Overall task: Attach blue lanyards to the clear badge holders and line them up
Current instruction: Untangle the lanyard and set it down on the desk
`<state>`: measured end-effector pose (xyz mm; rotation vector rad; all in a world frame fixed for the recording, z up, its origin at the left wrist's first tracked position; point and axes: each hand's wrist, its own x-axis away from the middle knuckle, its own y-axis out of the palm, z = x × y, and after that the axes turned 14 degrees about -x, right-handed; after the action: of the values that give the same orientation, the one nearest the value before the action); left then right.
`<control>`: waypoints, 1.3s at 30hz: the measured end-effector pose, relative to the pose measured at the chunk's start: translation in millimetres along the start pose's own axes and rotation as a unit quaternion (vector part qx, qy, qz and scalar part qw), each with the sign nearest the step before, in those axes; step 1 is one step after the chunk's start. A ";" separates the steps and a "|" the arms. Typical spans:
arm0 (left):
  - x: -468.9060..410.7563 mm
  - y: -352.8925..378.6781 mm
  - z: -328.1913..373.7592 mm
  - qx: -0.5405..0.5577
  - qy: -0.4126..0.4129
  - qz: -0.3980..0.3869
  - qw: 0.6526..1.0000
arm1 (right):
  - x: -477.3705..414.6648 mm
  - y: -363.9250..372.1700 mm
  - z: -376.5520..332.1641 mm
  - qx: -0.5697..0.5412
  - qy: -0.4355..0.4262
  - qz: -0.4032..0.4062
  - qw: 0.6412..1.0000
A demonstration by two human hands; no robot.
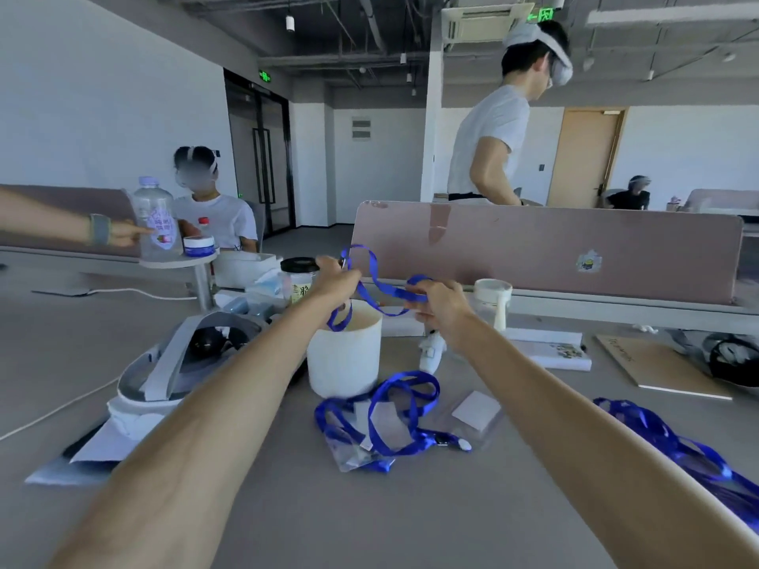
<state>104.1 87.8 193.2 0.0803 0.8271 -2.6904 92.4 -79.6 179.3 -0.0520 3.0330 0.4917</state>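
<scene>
Both my arms reach forward over the grey table. My left hand (334, 281) and my right hand (441, 303) hold one blue lanyard (380, 287) up in the air between them, its loops hanging above a white cup. Nearer to me on the table lies another blue lanyard (404, 408), coiled over clear badge holders (386, 429). A further clear badge holder (476, 410) with a white card lies just right of that pile. A heap of blue lanyards (677, 445) lies at the right edge, partly hidden by my right forearm.
A white cup (345, 359) stands under my hands. A white headset (180, 363) lies at the left, a jar (299, 277) and a bottle (493, 301) stand behind, and a pink divider (554, 248) crosses the back. A brown board (657, 367) lies right. People sit and stand beyond.
</scene>
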 end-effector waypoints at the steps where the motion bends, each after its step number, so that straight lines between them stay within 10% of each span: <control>1: -6.3 -5.4 -2.9 -0.018 -0.012 -0.009 1.000 | -4.4 12.5 1.4 -0.006 0.008 -0.013 1.000; 8: -22.9 -11.2 -12.6 -0.171 -0.013 -0.094 0.981 | -28.5 46.4 10.4 0.150 0.110 -0.088 0.979; 19: 16.9 36.9 -7.4 -0.269 0.195 0.001 0.943 | -15.6 -36.0 23.6 0.220 0.001 0.030 0.975; 29: 116.2 214.0 22.2 -0.242 0.263 -0.251 0.900 | 65.7 -232.0 21.9 0.394 -0.003 0.184 0.900; 39: 133.3 323.8 27.3 -0.358 0.316 -0.230 0.848 | 163.6 -339.3 9.9 0.574 0.029 0.005 0.818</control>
<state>83.4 -218.3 22.3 0.6906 2.2492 -2.5427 -55.1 -401.8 51.3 0.0178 2.8122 -1.3609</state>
